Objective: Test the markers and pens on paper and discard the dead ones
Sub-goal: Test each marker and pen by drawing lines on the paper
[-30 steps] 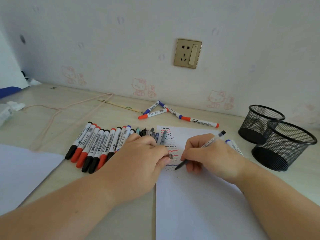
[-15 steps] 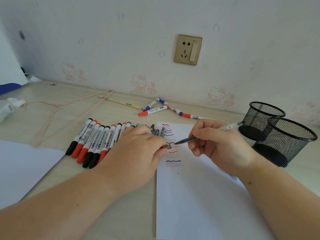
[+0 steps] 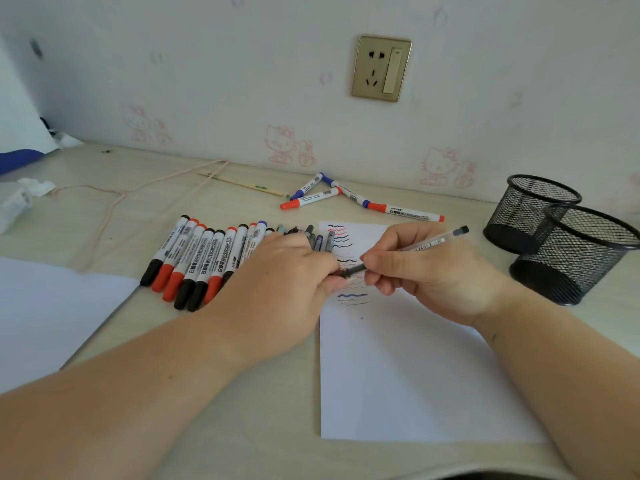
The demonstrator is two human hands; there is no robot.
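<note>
My desk (image 3: 242,427): pale wood-look top against wall. On it: test sheet (image 3: 398,375) with squiggles, row of markers (image 3: 204,261) left of it, 4 loose markers (image 3: 349,197) near wall, 2 black mesh cups (image 3: 568,244) right, touching. Second white sheet (image 3: 45,313) at left, pink cord (image 3: 114,202), thin stick (image 3: 242,183), crumpled tissue (image 3: 17,202).

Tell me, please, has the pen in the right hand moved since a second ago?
Yes. The pen has lifted off the paper and swung round; its tip now meets the left hand above the squiggles.
</note>
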